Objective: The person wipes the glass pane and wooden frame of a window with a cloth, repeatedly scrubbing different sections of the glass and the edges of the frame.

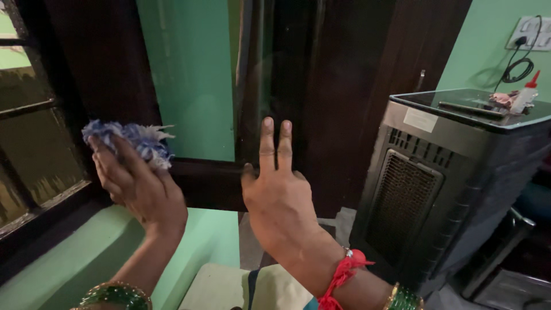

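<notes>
Grey air cooler (442, 189) beside right hand (279, 201)

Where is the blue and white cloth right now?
In the head view it is at the left, bunched in the left hand, the cloth raised against the dark wooden window frame, left of the right hand.

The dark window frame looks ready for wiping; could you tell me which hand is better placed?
Left. The left hand already holds the blue-and-white cloth against the dark window frame; the right hand is empty, fingers raised.
</notes>
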